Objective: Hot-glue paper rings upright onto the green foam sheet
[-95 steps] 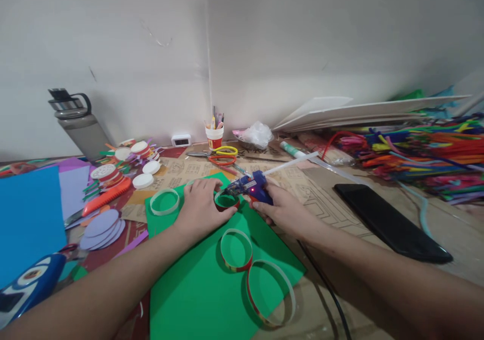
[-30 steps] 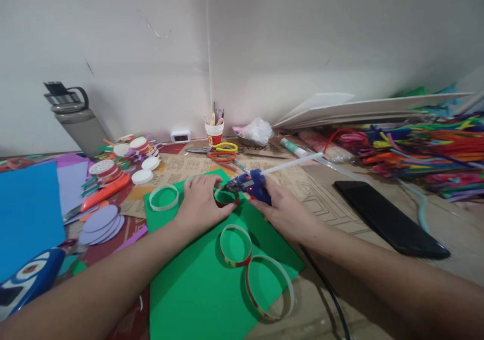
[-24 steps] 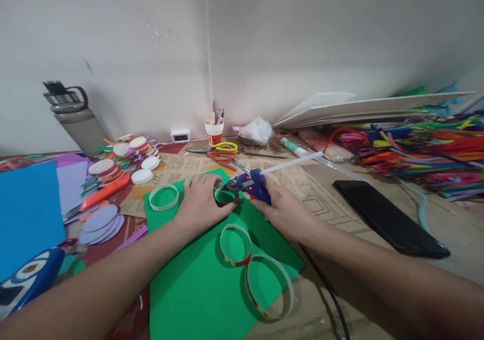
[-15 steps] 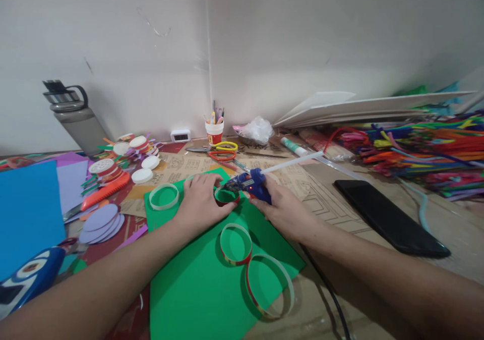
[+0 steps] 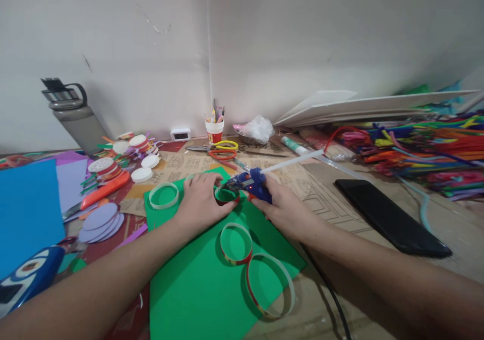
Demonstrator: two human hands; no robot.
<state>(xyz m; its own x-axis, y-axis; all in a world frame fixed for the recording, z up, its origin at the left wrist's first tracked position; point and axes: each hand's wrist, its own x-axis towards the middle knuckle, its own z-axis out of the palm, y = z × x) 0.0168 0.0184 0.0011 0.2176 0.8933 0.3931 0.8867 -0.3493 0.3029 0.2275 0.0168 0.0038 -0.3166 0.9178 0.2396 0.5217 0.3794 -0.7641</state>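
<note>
Hands are staying apart at the work: the left hand (image 5: 200,196) is closing thumb and fingers around a small, thin ring, red outside and pale inside (image 5: 237,198), while the right hand (image 5: 283,204), at 3 o'clock from it, is gripping a dark-blue plastic glue gun (image 5: 253,182). That small ring is sitting near the far edge of a flat, bright-green sheet (image 5: 196,279). Compared with about three seconds ago, only the gun and its hand are showing a slight shift, the right fingers now tucking more out of sight below the handle; across the last second almost nothing is moving. Its nozzle is still pointing into the ring's opening, so the work seems to be dwelling on this one ring; whether the tip is touching or glue is flowing, I cannot tell. A translucent white glue stick (image 5: 293,162) is jutting from the gun's back between 2 and 3 o'clock. Around the small ring, a pale, round loop (image 5: 165,208) is lying at 9 o'clock, and two touching red-and-white loops, one medium (image 5: 240,263) and one larger (image 5: 260,308), are keeping their places towards 5 o'clock.
</note>
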